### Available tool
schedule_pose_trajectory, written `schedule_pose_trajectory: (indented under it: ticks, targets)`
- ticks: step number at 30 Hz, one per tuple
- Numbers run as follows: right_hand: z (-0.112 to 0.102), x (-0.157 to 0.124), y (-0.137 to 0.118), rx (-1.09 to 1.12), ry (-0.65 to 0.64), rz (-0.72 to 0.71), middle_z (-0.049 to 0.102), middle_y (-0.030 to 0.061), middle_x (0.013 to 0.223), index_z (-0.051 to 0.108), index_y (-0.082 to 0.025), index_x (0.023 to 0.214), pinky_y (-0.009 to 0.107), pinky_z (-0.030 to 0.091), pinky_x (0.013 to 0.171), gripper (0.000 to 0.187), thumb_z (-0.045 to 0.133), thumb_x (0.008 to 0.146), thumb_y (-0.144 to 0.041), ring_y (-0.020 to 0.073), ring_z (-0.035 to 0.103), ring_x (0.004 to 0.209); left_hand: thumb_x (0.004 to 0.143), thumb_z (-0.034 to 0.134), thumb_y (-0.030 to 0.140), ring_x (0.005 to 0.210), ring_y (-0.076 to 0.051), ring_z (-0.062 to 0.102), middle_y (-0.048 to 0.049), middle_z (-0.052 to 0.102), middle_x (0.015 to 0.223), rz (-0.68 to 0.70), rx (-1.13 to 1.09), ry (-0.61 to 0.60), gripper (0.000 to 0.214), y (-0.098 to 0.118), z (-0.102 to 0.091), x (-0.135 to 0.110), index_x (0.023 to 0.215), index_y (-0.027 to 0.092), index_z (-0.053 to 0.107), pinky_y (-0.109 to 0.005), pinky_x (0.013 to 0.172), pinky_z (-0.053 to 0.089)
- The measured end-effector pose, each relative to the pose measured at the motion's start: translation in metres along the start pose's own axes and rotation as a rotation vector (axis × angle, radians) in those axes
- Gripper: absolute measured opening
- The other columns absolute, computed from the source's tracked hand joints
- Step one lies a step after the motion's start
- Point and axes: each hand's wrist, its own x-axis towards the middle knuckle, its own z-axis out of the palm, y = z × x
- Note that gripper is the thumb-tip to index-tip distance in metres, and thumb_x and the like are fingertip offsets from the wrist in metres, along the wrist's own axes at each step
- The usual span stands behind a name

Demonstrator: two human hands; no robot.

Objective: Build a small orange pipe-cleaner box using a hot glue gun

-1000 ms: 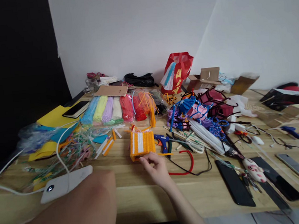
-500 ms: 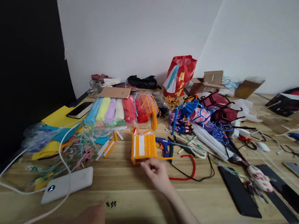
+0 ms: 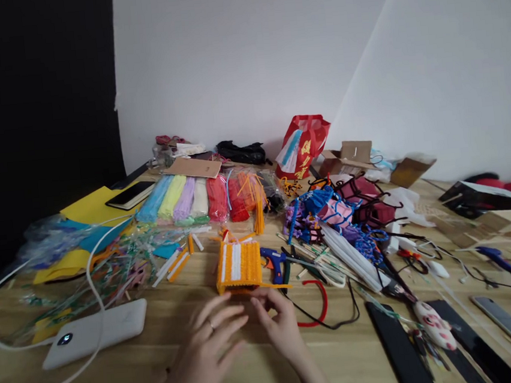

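An orange box-like piece [image 3: 244, 263] made of rows of fuzzy pipe cleaners, with white stripes on its top, sits on the wooden table in front of me. From its near lower edge a loose orange pipe cleaner [image 3: 279, 285] sticks out to the right. My right hand [image 3: 277, 322] is at that edge, thumb and fingers pinched on the orange pipe cleaner; the fingertips partly hide the grip. My left hand [image 3: 206, 340], a ring on one finger, reaches in from the left with its fingers spread. It holds nothing and is just short of the piece.
A blue glue gun [image 3: 275, 262] lies close on the right, beside a red pipe cleaner [image 3: 323, 305] and a black cord. A white power bank [image 3: 100, 332] with a cable lies left. Bagged coloured pipe cleaners [image 3: 184, 198] stand behind; phones [image 3: 397, 346] lie at right.
My left hand has come up and forward toward the orange piece, fingers spreading. My right hand stays at its near edge. The camera view has tilted up slightly and shifted.
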Motion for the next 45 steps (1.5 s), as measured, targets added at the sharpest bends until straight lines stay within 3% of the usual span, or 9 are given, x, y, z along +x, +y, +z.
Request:
schedule_pose_trajectory:
  ticks: [5, 8, 11, 13, 24, 30, 37, 45]
  targets:
    - [0.001, 0.014, 0.001, -0.273, 0.145, -0.276, 0.069, 0.0059, 0.080, 0.068, -0.021, 0.090, 0.036, 0.049, 0.075, 0.013, 0.055, 0.087, -0.021, 0.0202, 0.060, 0.077, 0.085, 0.059, 0.022, 0.123, -0.027, 0.054, -0.0078, 0.060, 0.127, -0.048, -0.009, 0.112, 0.037, -0.030, 0.007, 0.025, 0.121, 0.027, 0.059, -0.047, 0.101, 0.048]
    - [0.009, 0.028, -0.002, -0.344, 0.114, -0.368, 0.071, 0.0076, 0.100, 0.068, -0.023, 0.102, 0.046, 0.043, 0.096, 0.021, 0.059, 0.084, -0.020, 0.0254, 0.059, 0.104, 0.086, 0.058, 0.020, 0.129, -0.027, 0.048, -0.0077, 0.059, 0.131, -0.060, -0.091, 0.102, 0.033, -0.041, 0.016, 0.034, 0.117, 0.026, 0.062, -0.049, 0.105, 0.045]
    - [0.017, 0.038, -0.001, -0.373, 0.032, -0.357, 0.069, 0.0078, 0.116, 0.067, -0.025, 0.110, 0.054, 0.031, 0.108, 0.027, 0.061, 0.084, -0.023, 0.0273, 0.053, 0.121, 0.086, 0.057, 0.021, 0.128, -0.026, 0.050, -0.0078, 0.063, 0.126, -0.070, -0.155, 0.103, 0.026, -0.048, 0.024, 0.035, 0.110, 0.024, 0.066, -0.049, 0.103, 0.048]
    - [0.021, 0.041, 0.002, -0.374, 0.015, -0.321, 0.069, 0.0078, 0.116, 0.068, -0.025, 0.109, 0.055, 0.029, 0.109, 0.025, 0.060, 0.085, -0.025, 0.0269, 0.055, 0.121, 0.088, 0.056, 0.022, 0.123, -0.025, 0.055, -0.0082, 0.066, 0.122, -0.096, -0.199, 0.107, 0.024, -0.052, 0.027, 0.033, 0.109, 0.023, 0.067, -0.047, 0.101, 0.050]
    - [0.028, 0.040, 0.006, -0.200, 0.094, -0.259, 0.070, 0.0114, 0.112, 0.069, -0.020, 0.104, 0.045, 0.047, 0.100, 0.023, 0.059, 0.084, -0.020, 0.0256, 0.058, 0.118, 0.089, 0.053, 0.022, 0.111, -0.021, 0.062, -0.0086, 0.067, 0.117, -0.156, -0.273, 0.132, 0.018, -0.058, 0.033, 0.033, 0.098, 0.022, 0.068, -0.041, 0.096, 0.052]
    - [0.030, 0.040, 0.003, -0.171, 0.111, -0.219, 0.070, 0.0111, 0.113, 0.068, -0.019, 0.106, 0.045, 0.046, 0.101, 0.025, 0.059, 0.082, -0.019, 0.0258, 0.058, 0.118, 0.089, 0.053, 0.024, 0.110, -0.021, 0.061, -0.0084, 0.065, 0.116, -0.201, -0.280, 0.173, 0.014, -0.055, 0.040, 0.032, 0.094, 0.021, 0.065, -0.040, 0.097, 0.051]
    - [0.031, 0.041, 0.005, -0.192, 0.112, -0.198, 0.070, 0.0115, 0.112, 0.068, -0.019, 0.106, 0.043, 0.046, 0.101, 0.025, 0.058, 0.083, -0.019, 0.0254, 0.058, 0.118, 0.086, 0.059, 0.025, 0.117, -0.023, 0.055, -0.0081, 0.056, 0.124, -0.194, -0.255, 0.133, 0.022, -0.051, 0.045, 0.033, 0.105, 0.024, 0.068, -0.040, 0.102, 0.047]
    - [0.032, 0.041, 0.006, -0.238, 0.112, -0.204, 0.071, 0.0108, 0.111, 0.068, -0.018, 0.105, 0.042, 0.047, 0.101, 0.024, 0.055, 0.085, -0.019, 0.0240, 0.059, 0.116, 0.085, 0.060, 0.024, 0.112, -0.021, 0.057, -0.0064, 0.057, 0.117, -0.192, -0.223, 0.204, 0.015, -0.050, 0.050, 0.037, 0.096, 0.023, 0.071, -0.039, 0.099, 0.050]
